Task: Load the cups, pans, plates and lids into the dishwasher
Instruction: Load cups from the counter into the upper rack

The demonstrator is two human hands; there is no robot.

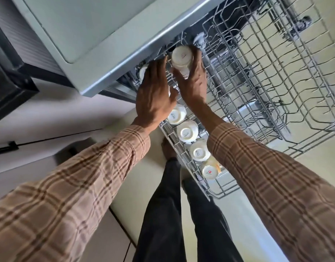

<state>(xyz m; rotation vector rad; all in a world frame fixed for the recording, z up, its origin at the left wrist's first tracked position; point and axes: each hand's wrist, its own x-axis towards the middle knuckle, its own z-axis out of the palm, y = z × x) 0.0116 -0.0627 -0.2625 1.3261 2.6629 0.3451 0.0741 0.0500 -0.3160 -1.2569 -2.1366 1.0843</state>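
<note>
Right hand [193,80] is what I watch first in the head view: its fingers and thumb are curled round a tall white ceramic cup [182,60], turned base-up, printed underside facing me, at the far end of the grey wire upper rack [257,87] of the open dishwasher. My left hand [153,91] reaches in just beside it with fingers fairly straight, its tips near a second pale cup [143,71] tucked under the edge of the grey metal tabletop [110,59]; I cannot tell whether it touches that cup or the rack wire, but it grips nothing that I can see. Nearer me, along the same left-hand row, three white cups with printed bases [187,131] sit inverted side by side, and a cup with a red mark and a yellowish body [210,172] lies tilted at the near end. The rest of the rack to the right looks bare, and I see no pans, plates or lids from here. By my reading the step is seating this cup mouth-down in the far slot. To do it well I would keep it upright between the tines, lower it until the rim rests on the wire, steady the neighbour with the left hand so the two do not knock, and let go only when it sits without rocking. The low tabletop edge above leaves little room, so I would go slowly.
</note>
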